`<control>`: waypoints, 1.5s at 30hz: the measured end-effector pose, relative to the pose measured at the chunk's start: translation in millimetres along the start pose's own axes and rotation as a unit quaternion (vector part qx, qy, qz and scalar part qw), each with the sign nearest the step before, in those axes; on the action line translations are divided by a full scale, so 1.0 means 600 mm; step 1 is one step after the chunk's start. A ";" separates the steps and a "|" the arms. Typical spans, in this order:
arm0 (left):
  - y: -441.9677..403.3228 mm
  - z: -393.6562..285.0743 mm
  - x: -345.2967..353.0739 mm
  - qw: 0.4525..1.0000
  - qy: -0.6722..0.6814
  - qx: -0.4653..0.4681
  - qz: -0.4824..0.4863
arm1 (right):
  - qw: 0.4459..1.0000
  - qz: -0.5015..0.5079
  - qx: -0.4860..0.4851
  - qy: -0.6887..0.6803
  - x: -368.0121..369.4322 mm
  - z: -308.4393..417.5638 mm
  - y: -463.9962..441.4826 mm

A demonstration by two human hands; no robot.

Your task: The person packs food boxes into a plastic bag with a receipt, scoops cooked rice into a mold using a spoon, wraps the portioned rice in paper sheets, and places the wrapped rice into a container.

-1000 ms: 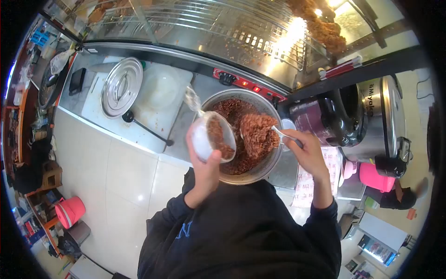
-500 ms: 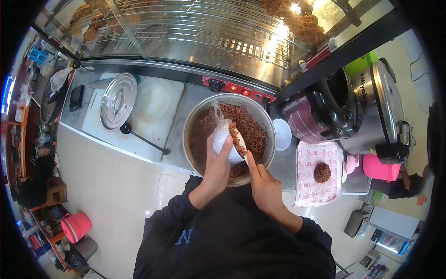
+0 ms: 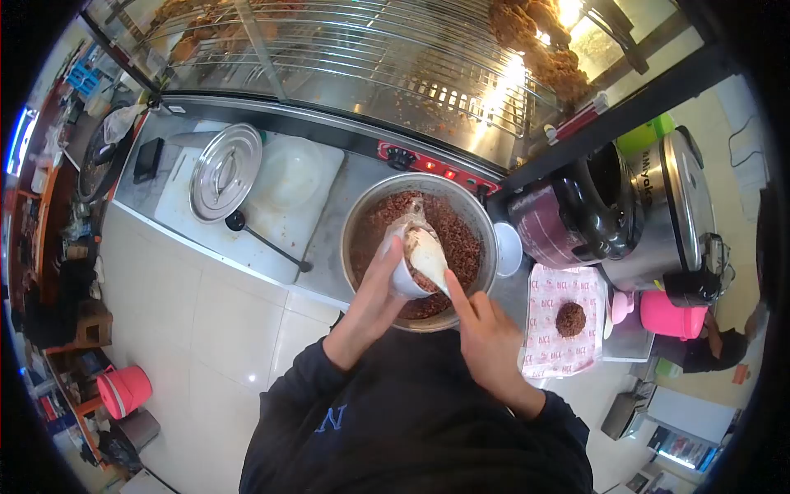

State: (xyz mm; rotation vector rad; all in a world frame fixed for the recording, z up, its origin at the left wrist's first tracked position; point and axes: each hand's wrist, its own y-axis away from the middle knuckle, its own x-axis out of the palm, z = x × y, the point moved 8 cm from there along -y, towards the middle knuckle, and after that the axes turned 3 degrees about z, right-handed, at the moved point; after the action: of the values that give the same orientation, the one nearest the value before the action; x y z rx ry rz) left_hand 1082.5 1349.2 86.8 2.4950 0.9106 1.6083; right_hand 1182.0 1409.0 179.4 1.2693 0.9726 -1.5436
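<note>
My left hand (image 3: pixel 376 288) is wrapped round a small white bowl (image 3: pixel 406 284) lined with clear plastic, held over a large metal pot (image 3: pixel 489 284) of reddish-brown rice (image 3: pixel 465 247). Some of the rice is inside the bowl. My right hand (image 3: pixel 487 333) grips a white rice paddle (image 3: pixel 427 257), its flat blade lying over the bowl's opening. To the right of the pot, a round mound of the rice (image 3: pixel 570 319) sits on a printed paper sheet (image 3: pixel 543 346). A small white dish (image 3: pixel 508 249) stands between pot and rice cooker.
A glass display case (image 3: pixel 346 82) with fried food runs along the back. Rice cookers (image 3: pixel 547 226) and a pink container (image 3: pixel 671 315) stand at the right. A metal lid (image 3: pixel 226 173) and black ladle (image 3: pixel 271 247) lie on a white board (image 3: pixel 309 206) at the left. Another person (image 3: pixel 716 346) is far right.
The paddle went from lifting a heap of rice at the pot's right side to the bowl's opening, where it now lies flat. My right hand moved left and down, uncovering the mound on the paper.
</note>
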 end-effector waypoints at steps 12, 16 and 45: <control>-0.018 -0.034 0.003 0.993 -0.007 0.122 -0.003 | 0.859 -0.035 0.214 -0.464 0.021 -0.138 -0.017; -0.009 -0.034 -0.003 0.974 -0.028 0.217 -0.050 | 0.871 -0.088 0.063 -0.479 0.049 -0.056 -0.029; 0.008 -0.018 -0.019 0.976 -0.115 0.165 -0.078 | 0.879 -0.005 0.022 -0.476 0.068 -0.016 -0.030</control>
State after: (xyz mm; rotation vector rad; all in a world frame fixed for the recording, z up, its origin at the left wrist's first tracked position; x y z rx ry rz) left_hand 1072.4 1336.8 83.9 2.6590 1.3953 1.1708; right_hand 1164.0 1417.1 138.3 0.3804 0.2882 -1.8880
